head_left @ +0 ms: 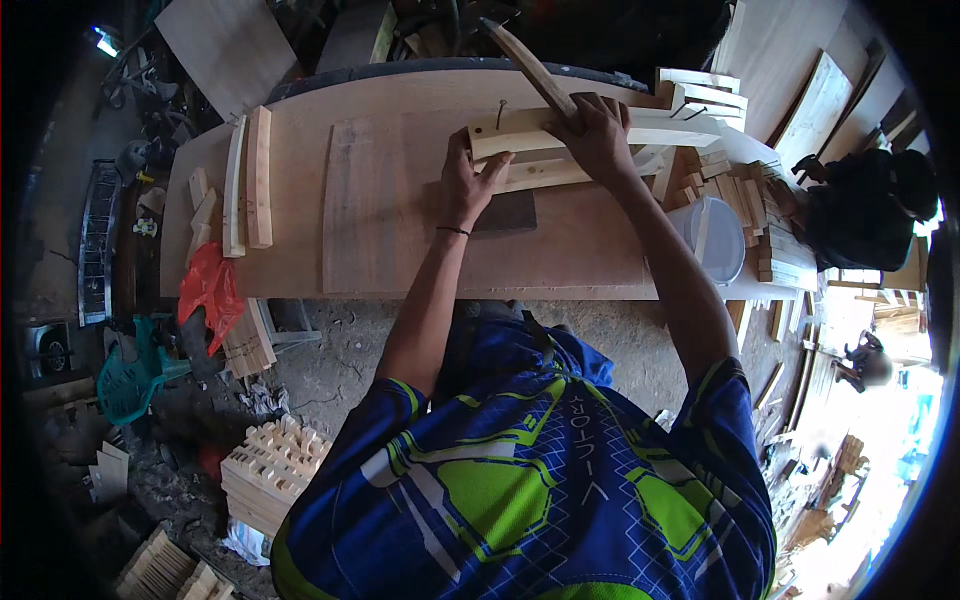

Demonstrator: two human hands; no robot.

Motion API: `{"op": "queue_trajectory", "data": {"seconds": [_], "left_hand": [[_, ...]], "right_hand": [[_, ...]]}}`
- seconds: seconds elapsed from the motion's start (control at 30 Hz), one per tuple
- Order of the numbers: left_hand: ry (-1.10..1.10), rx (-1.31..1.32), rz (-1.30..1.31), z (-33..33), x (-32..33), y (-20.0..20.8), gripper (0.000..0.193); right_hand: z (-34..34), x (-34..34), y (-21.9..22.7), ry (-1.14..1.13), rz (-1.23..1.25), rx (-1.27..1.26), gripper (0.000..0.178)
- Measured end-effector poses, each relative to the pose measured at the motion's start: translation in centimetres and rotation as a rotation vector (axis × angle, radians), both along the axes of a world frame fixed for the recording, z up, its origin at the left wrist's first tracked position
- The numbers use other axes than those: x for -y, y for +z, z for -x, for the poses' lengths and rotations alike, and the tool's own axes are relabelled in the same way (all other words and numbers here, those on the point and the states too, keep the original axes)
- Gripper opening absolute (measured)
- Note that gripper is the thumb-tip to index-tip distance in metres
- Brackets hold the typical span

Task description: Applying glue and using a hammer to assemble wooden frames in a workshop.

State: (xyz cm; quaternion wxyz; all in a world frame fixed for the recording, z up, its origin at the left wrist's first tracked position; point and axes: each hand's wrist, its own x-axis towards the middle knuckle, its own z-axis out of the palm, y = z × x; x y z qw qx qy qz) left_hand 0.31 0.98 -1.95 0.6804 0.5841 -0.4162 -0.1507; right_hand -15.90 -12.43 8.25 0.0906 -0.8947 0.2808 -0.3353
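Note:
My left hand [470, 182] is closed round the left end of a pale, curved wooden piece [530, 133], thumb on its near side. A second wooden piece [545, 176] lies just nearer to me, partly under the hands. My right hand [600, 138] is wrapped round a long wooden handle [532, 68] with a dark far tip, and rests over the curved piece. What kind of tool the handle belongs to I cannot tell. One nail [502, 113] stands up near the left end; more nails [682, 107] stick up near the right end.
On the wooden table [590, 262] lie a dark flat block [505, 212], two upright-edged strips [258, 178] and stacked wood blocks [735, 195]. A white bucket [712, 240] is beside my right forearm. A red plastic bag [210, 290] hangs at the left edge. Another person [865, 210] is at the right.

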Motion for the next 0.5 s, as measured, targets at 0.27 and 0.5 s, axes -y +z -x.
{"op": "queue_trajectory", "data": {"seconds": [0.27, 0.5], "left_hand": [[-0.138, -0.073, 0.037, -1.1, -1.5, -0.1, 0.052], [-0.097, 0.003, 0.004, -1.1, -0.9, -0.4, 0.052]], "right_hand": [[6.9, -10.3, 10.9, -0.035, -0.603, 0.414, 0.031], [10.7, -11.0, 8.2, 0.081, -0.402, -0.134, 0.016]]}}
